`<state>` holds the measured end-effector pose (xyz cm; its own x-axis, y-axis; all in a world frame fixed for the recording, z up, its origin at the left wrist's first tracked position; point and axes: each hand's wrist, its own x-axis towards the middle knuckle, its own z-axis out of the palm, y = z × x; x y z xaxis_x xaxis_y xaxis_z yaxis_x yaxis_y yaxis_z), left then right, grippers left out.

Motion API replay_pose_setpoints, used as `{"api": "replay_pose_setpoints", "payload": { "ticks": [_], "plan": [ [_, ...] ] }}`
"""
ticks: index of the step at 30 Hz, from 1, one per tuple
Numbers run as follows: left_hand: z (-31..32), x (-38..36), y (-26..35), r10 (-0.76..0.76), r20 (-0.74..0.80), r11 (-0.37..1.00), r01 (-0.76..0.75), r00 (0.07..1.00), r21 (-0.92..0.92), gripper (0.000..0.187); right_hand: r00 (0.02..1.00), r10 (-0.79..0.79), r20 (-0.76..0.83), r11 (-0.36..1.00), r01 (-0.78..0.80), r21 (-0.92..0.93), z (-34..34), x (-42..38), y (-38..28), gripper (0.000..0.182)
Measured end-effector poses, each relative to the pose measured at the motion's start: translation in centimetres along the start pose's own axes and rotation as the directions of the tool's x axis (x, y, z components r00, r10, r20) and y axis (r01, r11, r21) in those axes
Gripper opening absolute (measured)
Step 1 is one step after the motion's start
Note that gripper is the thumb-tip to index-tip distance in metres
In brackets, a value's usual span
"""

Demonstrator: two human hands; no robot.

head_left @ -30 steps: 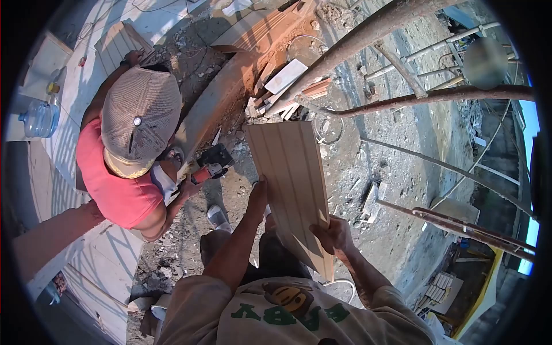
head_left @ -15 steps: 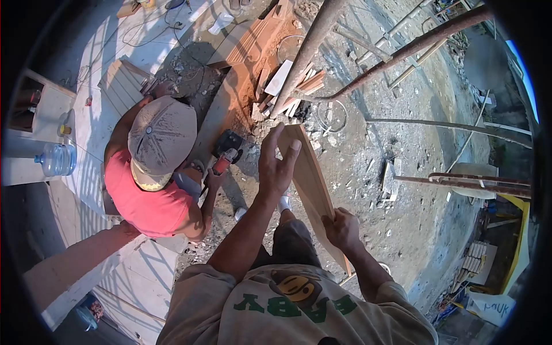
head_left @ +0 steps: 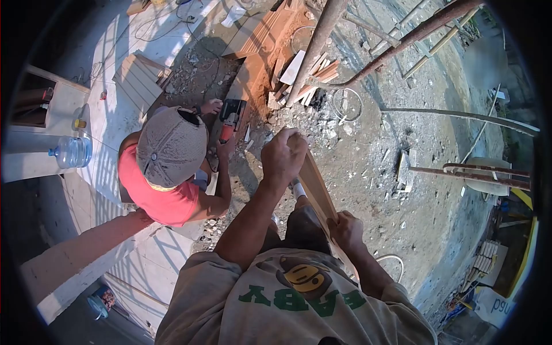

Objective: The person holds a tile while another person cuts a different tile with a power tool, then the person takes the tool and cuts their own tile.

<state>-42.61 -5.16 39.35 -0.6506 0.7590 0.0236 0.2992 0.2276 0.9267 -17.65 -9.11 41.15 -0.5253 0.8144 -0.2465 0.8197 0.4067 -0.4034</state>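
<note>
A long, narrow wooden board slants in front of my body, its near end running down beside my shirt. My left hand is closed around the board's far end, fingers folded over the top. Lower down, my right hand grips the board's right edge with curled fingers. The board is seen mostly edge-on, and part of it is hidden behind my hands.
To my left, a crouching co-worker in a cap holds a red and black power tool. Wood offcuts lie near a slanted pole. A water jug rests at far left. Rubble covers the ground.
My left hand has gone from spread fingers to closed over the board's far end. The board has turned more edge-on. The co-worker's tool moved farther from me, and their other hand now shows beside it.
</note>
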Motion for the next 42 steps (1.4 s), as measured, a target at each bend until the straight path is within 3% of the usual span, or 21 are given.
{"api": "replay_pose_setpoints", "payload": {
  "ticks": [2, 13, 18, 33, 42],
  "plan": [
    [-0.8, 0.0, 0.1, 0.001, 0.012, 0.989, -0.003, 1.0, 0.148, 0.028, 0.999, 0.018, 0.027, 0.999, -0.017, -0.046, 0.2, -0.2, 0.0, 0.021],
    [-3.5, -1.6, -2.6, -0.093, 0.07, 0.942, 0.065, 0.993, 0.329, 0.026, 0.991, 0.005, 0.133, 0.991, 0.013, -0.134, 2.4, -2.1, 1.0, 0.022],
    [-4.8, -2.9, -3.1, -0.108, 0.073, 0.975, 0.092, 0.991, 0.202, 0.026, 0.988, 0.028, 0.155, 0.987, -0.003, -0.158, 3.3, -3.0, 1.0, 0.023],
    [-5.3, -4.7, -3.6, -0.044, 0.21, 0.991, 0.016, 0.977, 0.135, 0.026, 0.991, 0.031, 0.132, 0.991, -0.013, -0.135, 4.3, -4.7, 1.4, 0.023],
    [-4.9, -5.3, -3.7, -0.031, 0.182, 0.998, 0.02, 0.983, 0.061, 0.025, 0.99, 0.048, 0.132, 0.993, -0.032, -0.117, 4.4, -4.9, 1.8, 0.023]
  ]
}}
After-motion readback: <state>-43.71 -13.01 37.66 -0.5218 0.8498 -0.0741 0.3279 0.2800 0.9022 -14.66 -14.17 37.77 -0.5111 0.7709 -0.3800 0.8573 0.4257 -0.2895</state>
